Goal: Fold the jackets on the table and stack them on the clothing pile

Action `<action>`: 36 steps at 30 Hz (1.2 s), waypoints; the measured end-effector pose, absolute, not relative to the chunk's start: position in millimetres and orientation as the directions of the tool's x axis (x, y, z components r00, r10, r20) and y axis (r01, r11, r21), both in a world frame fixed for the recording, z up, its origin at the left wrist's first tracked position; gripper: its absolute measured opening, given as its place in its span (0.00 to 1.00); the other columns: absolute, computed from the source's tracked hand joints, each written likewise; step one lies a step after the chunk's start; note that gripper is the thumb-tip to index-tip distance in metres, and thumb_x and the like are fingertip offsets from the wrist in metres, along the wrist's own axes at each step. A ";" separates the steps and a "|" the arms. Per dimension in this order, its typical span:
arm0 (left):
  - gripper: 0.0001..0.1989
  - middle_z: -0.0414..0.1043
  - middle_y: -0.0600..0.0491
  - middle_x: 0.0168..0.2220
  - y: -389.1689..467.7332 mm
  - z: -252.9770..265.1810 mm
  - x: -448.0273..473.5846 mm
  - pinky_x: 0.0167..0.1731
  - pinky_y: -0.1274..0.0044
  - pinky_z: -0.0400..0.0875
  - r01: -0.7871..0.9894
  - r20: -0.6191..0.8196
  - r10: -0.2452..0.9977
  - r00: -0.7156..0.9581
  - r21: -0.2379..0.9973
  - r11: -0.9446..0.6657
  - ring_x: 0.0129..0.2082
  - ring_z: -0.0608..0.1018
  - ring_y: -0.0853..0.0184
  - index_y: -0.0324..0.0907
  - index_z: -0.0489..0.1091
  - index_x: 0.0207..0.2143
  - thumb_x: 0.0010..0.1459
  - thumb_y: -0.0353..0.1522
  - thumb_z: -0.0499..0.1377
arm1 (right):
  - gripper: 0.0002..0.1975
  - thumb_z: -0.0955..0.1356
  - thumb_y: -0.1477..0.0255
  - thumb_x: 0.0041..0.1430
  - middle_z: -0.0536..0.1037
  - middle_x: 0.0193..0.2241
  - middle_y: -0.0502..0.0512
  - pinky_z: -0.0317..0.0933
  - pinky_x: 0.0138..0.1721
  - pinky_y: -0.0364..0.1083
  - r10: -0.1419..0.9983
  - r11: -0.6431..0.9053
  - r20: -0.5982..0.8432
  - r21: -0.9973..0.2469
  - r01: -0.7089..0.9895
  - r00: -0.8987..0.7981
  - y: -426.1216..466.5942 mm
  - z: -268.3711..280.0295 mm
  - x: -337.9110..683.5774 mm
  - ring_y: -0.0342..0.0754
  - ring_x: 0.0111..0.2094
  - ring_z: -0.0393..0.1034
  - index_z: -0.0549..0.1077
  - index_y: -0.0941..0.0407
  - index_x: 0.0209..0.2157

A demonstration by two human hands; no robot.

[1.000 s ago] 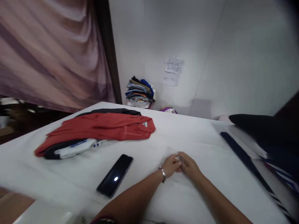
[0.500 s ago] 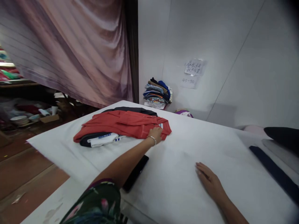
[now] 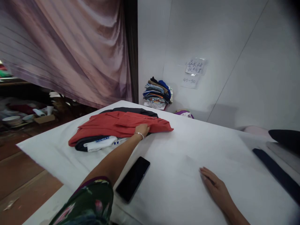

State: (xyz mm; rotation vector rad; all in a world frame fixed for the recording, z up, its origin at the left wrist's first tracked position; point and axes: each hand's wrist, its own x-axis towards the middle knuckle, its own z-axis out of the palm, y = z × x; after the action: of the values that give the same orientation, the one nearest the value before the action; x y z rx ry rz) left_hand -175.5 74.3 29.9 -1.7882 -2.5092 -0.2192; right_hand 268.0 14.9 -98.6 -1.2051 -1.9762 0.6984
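My left hand (image 3: 142, 128), with a bracelet at its wrist, is closed on the near edge of a red shirt (image 3: 105, 123). Its fingertips are partly hidden by the cloth. The shirt lies on a low pile, over a dark garment (image 3: 81, 144) and a white garment with blue marks (image 3: 100, 143). More dark cloth (image 3: 131, 109) shows behind it. My right hand (image 3: 217, 185) rests on the white table (image 3: 173, 178), fingers stretched out and holding nothing.
A black phone (image 3: 133, 179) lies near my left forearm. A dark navy strip of cloth (image 3: 276, 172) and a black item (image 3: 286, 139) are at the right. Folded clothes (image 3: 157, 91) are stacked by the wall beyond the table. A pink curtain (image 3: 93, 56) hangs at left.
My left hand has shifted left along the shirt's near edge, and the collar and label there are no longer visible. More of the phone shows. My right hand has barely moved.
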 end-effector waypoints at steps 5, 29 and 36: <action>0.26 0.75 0.39 0.42 95.0 91.5 -176.7 0.39 0.70 0.68 0.888 0.223 0.860 -0.458 0.144 0.436 0.43 0.76 0.56 0.37 0.72 0.44 0.64 0.40 0.38 | 0.20 0.65 0.56 0.55 0.76 0.48 0.57 0.58 0.57 0.58 0.921 0.381 0.265 -0.768 0.514 -0.286 17.9 -101.5 269.5 0.57 0.54 0.65 0.78 0.53 0.42; 0.28 0.74 0.38 0.42 39.2 -4.3 226.3 0.39 0.64 0.69 0.817 -0.035 0.871 0.491 0.365 -0.446 0.48 0.73 0.55 0.44 0.74 0.42 0.59 0.51 0.42 | 0.28 0.55 0.50 0.58 0.79 0.42 0.56 0.66 0.47 0.57 0.987 0.097 0.035 -0.911 -0.401 0.160 40.2 -85.9 326.4 0.57 0.44 0.73 0.72 0.48 0.50; 0.23 0.74 0.50 0.42 33.9 -6.2 187.5 0.44 0.71 0.68 0.661 0.132 0.831 0.541 0.545 -0.517 0.45 0.73 0.64 0.44 0.73 0.37 0.62 0.46 0.43 | 0.23 0.60 0.51 0.56 0.80 0.39 0.51 0.66 0.48 0.53 0.991 0.045 -0.045 -0.775 -0.631 0.126 39.0 -69.0 311.8 0.52 0.42 0.73 0.75 0.49 0.41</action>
State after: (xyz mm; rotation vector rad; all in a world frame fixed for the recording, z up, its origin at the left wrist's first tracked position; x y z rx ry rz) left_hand 187.5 33.9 -6.2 -3.1251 -1.6152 -0.7063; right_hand 311.8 39.0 -69.0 -0.7564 -0.6044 1.3606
